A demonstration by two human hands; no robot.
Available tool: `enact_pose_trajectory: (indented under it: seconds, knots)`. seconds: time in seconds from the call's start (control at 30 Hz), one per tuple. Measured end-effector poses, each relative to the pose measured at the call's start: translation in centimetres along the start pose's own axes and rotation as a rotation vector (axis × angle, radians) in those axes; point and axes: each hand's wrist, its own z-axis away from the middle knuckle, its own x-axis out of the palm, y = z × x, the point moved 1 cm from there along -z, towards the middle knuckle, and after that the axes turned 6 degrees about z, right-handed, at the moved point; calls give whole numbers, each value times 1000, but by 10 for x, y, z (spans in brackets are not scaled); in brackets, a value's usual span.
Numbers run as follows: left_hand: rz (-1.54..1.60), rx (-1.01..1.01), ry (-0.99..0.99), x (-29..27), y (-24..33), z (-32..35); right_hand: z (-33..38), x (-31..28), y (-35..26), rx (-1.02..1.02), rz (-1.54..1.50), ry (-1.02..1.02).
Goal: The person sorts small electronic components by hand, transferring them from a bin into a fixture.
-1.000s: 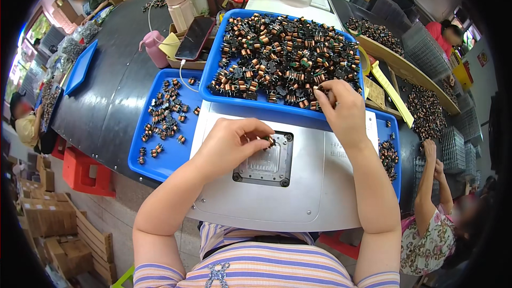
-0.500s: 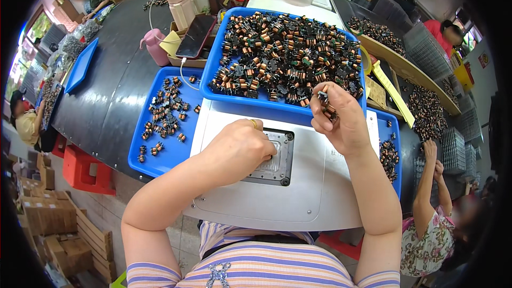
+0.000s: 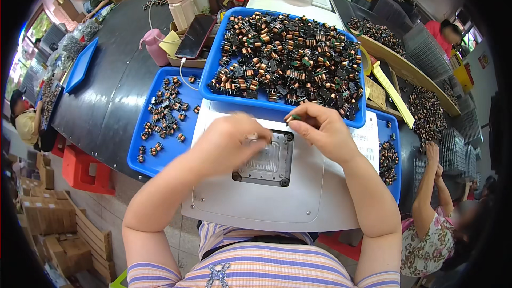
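My right hand (image 3: 326,132) is pinched on a small copper-wound coil (image 3: 292,119) with a black base, just in front of the large blue tray (image 3: 213,74) heaped with such coils. My left hand (image 3: 226,141) is smeared by motion above the left edge of a square metal fixture (image 3: 287,161) with a clear recessed middle. Whether its fingers hold anything cannot be made out. The fixture is set into a silver machine top (image 3: 256,205).
A smaller blue tray (image 3: 160,166) with loose coils lies left of the machine, and another blue tray (image 3: 396,189) lies right. Behind are a phone (image 3: 196,37), a pink bottle (image 3: 155,48) and a yellow strip (image 3: 393,93). At the right, a co-worker's hands (image 3: 432,154) touch a coil pile.
My right hand has come down and left toward the fixture, its coil now at the fingertips. My left hand has lifted off the fixture and moved left, uncovering more of it.
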Motion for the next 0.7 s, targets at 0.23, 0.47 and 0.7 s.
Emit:
enact_pose_trajectory:
  seconds: [0.23,0.47,0.7]
  knots:
    - [140,-368,308,-43,-27,-31,10,26,2,-508,699,-73]
    - [-601,-184,304,-25,-33,-41,10,37,3,-521,736,-164]
    - [-536,-153,310,-32,-29,-47,17,46,3,-594,926,-142]
